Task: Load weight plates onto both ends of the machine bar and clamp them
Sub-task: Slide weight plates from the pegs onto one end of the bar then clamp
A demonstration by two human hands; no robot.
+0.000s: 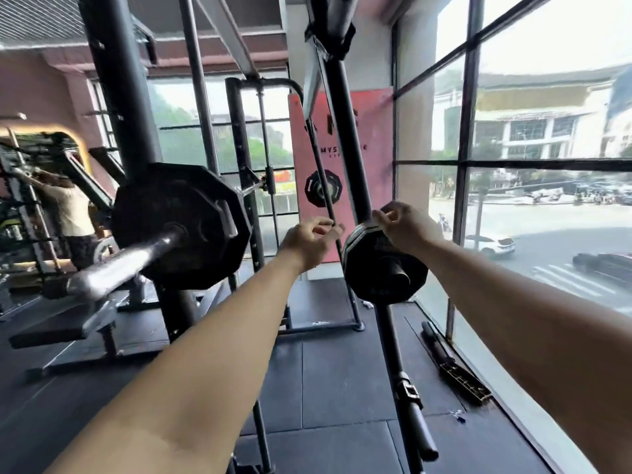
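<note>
a: head view looks down both bare arms toward a rack. the right hand (405,222) is curled over the top edge of a small weight plate (384,265) that hangs on a peg of the dark upright post (345,148), fingers bent around the rim.

b: and the other?

a: the left hand (309,236) is half closed just left of that plate, fingertips pinched loosely near a thin rod; i cannot tell that it holds anything, and it does not touch the plate.

b: where does the bar stand?

a: the machine bar (113,268) juts toward us at the left, well apart from the hands. a large weight plate (179,225) already sits on this end, with bare sleeve in front of it. i see no clamp on it. the far end is hidden.

b: so which step?

a: my guess is fetching another plate from storage. the next move calls for the left hand to take the opposite rim, both hands to draw the plate straight off its peg, carry it across and line its hole up with the sleeve end.

b: risks?

a: a one-sided grip could let it tip as it clears the peg.
</note>
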